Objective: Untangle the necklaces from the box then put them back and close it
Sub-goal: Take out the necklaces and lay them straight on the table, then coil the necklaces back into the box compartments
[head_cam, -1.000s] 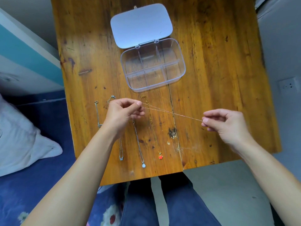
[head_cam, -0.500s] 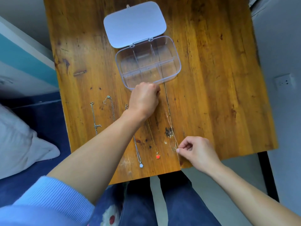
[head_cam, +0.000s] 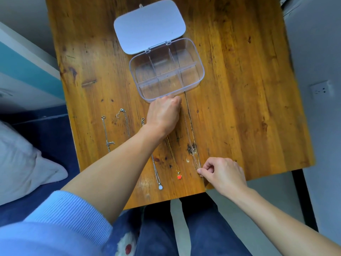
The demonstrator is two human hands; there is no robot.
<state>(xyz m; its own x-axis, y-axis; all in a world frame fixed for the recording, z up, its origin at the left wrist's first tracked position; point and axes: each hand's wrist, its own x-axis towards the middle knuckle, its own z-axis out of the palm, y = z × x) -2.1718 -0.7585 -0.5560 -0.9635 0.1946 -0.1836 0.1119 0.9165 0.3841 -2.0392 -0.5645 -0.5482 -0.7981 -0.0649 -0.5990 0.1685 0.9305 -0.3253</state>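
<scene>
My left hand (head_cam: pixel 163 113) pins the top end of the thin chain (head_cam: pixel 190 139) just below the open box (head_cam: pixel 167 71); right fingers (head_cam: pixel 200 170) are pinched on its lower end at the bench (head_cam: pixel 239 89) edge. Best to keep it taut and parallel to the chain with the red pendant (head_cam: pixel 179 176), not touching, then release both ends together.

Ribbed light-blue sleeve (head_cam: pixel 60 217) pushed up left arm; dark-blue jeans (head_cam: pixel 203 228)

The open box (head_cam: pixel 167 71) sits upper centre of the frame on the counter (head_cam: pixel 239 89), its lid (head_cam: pixel 149 26) lying flat behind it. Below it, five necklaces (head_cam: pixel 156 170) lie side by side across the lower centre. The left hand (head_cam: pixel 163 115) rests just below the box; the right hand (head_cam: pixel 221 172) is at the counter's near edge, lower right
</scene>
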